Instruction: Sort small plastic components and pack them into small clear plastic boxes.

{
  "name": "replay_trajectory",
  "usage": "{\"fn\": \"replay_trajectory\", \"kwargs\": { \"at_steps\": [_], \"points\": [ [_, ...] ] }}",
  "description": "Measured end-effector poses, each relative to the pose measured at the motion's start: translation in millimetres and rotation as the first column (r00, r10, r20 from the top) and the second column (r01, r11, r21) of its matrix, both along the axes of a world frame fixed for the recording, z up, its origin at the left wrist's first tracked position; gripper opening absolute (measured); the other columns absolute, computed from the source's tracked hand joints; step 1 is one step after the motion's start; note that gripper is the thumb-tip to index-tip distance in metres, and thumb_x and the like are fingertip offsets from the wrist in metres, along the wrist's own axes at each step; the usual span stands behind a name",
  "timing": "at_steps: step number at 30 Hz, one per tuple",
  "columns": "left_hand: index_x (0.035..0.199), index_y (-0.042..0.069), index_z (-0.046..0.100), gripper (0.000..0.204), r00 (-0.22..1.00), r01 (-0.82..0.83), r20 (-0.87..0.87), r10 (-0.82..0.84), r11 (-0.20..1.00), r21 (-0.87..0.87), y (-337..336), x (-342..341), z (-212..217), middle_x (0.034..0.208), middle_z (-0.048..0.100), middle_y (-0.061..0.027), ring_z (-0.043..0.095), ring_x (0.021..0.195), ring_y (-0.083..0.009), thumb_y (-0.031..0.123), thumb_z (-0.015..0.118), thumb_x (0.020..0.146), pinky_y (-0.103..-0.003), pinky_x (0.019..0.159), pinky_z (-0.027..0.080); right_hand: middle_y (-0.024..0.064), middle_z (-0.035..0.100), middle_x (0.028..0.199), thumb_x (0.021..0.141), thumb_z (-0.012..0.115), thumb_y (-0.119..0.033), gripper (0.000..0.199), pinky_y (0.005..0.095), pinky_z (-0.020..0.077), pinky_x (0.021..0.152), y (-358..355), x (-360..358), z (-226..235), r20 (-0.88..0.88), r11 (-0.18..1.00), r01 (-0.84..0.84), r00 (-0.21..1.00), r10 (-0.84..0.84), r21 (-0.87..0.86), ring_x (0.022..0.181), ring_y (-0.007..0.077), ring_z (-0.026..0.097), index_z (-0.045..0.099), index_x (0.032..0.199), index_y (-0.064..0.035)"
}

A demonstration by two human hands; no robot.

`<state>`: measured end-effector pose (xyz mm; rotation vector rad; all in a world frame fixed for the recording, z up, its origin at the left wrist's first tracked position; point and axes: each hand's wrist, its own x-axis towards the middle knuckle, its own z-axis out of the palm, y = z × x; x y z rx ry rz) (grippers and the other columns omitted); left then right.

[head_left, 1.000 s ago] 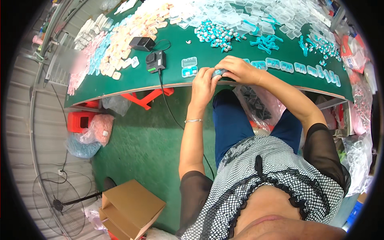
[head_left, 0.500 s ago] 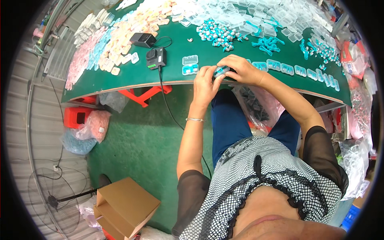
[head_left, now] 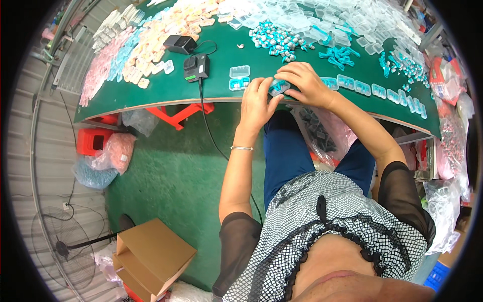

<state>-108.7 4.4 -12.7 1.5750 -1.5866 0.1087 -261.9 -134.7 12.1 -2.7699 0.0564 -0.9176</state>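
Note:
At the table's near edge I hold a small clear plastic case [head_left: 277, 87] with teal pieces inside. My left hand [head_left: 256, 104] grips its left side between thumb and fingers. On the other side, the fingers and thumb of my right hand [head_left: 308, 86] close round its right edge. Just left of my left hand lies an opened clear case [head_left: 239, 83], its lower half filled with teal pieces. To the right of my right hand, a row of filled clear cases [head_left: 363, 88] runs along the edge. Beyond my hands sits a pile of grey-and-teal small pieces [head_left: 275, 40].
Teal cords [head_left: 338, 57] lie behind the row, below a heap of clear cases [head_left: 342, 20]. Black boxy devices with a cable [head_left: 196, 68] stand to the left, near peach-coloured cases [head_left: 151, 53]. Below are a red stool [head_left: 93, 142], a cardboard box [head_left: 156, 254] and a fan [head_left: 63, 249].
The case in my hands has tipped so more of its top and teal contents show. My right fingers have lifted slightly. The whole view has shifted a little.

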Motion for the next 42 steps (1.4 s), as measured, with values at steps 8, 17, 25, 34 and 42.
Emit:
{"fn": "replay_trajectory", "kwargs": {
  "at_steps": [8, 17, 25, 34, 42],
  "points": [
    [0.116, -0.001, 0.055, 0.052, 0.999, 0.015, -0.031, -0.015, 1.0, 0.016, -0.7, -0.2, 2.0, 0.106, 0.058, -0.0164, 0.057, 0.097, -0.0345, 0.017, 0.078, 0.073, -0.042, 0.083, 0.047, 0.0062, 0.06, 0.118, 0.072, 0.07, -0.009, 0.038, 0.0444, 0.04, 0.093, 6.3, -2.3, -1.4, 0.164, 0.981, 0.013, 0.986, 0.019, -0.196, 0.111, 0.0291, 0.055, 0.064, 0.11, -0.0151],
    [0.118, 0.0, 0.057, 0.052, 1.0, -0.004, 0.014, 0.005, 1.0, -0.015, -1.4, -0.7, 0.7, 0.108, 0.057, -0.0163, 0.059, 0.093, -0.0333, 0.017, 0.079, 0.074, -0.041, 0.079, 0.049, 0.0072, 0.06, 0.119, 0.075, 0.066, -0.007, 0.027, 0.0433, 0.0418, 0.091, 9.0, -2.6, -2.2, 0.127, 0.969, 0.071, 0.991, -0.042, -0.238, 0.112, 0.0285, 0.054, 0.065, 0.102, -0.0098],
    [0.119, 0.001, 0.057, 0.054, 1.0, -0.025, 0.011, 0.025, 1.0, -0.013, -0.5, -1.2, -1.9, 0.108, 0.057, -0.016, 0.058, 0.095, -0.0339, 0.016, 0.079, 0.073, -0.041, 0.081, 0.049, 0.0091, 0.058, 0.121, 0.072, 0.067, -0.004, 0.033, 0.0435, 0.041, 0.092, 17.5, -3.7, -1.9, 0.029, 0.977, 0.119, 0.993, -0.115, -0.179, 0.115, 0.0298, 0.053, 0.064, 0.105, -0.0048],
    [0.119, 0.001, 0.055, 0.055, 1.0, -0.022, -0.006, 0.022, 0.999, -0.026, -2.1, -1.0, -3.5, 0.108, 0.057, -0.0161, 0.058, 0.094, -0.0337, 0.016, 0.079, 0.072, -0.041, 0.08, 0.049, 0.0079, 0.055, 0.128, 0.071, 0.069, -0.006, 0.037, 0.0443, 0.0395, 0.093, 26.7, -4.0, 4.3, 0.076, 0.963, 0.129, 0.991, -0.114, -0.238, 0.118, 0.0301, 0.05, 0.065, 0.108, -0.011],
    [0.118, 0.002, 0.055, 0.054, 1.0, -0.026, -0.013, 0.026, 1.0, -0.011, -2.9, -3.1, -5.0, 0.108, 0.057, -0.0147, 0.057, 0.098, -0.0337, 0.016, 0.079, 0.071, -0.043, 0.084, 0.045, 0.008, 0.055, 0.128, 0.071, 0.071, -0.01, 0.037, 0.045, 0.037, 0.097, 27.7, 2.6, -0.4, -0.004, 0.952, 0.142, 0.989, -0.149, -0.272, 0.119, 0.0302, 0.049, 0.064, 0.108, -0.0094]
  ]
}}
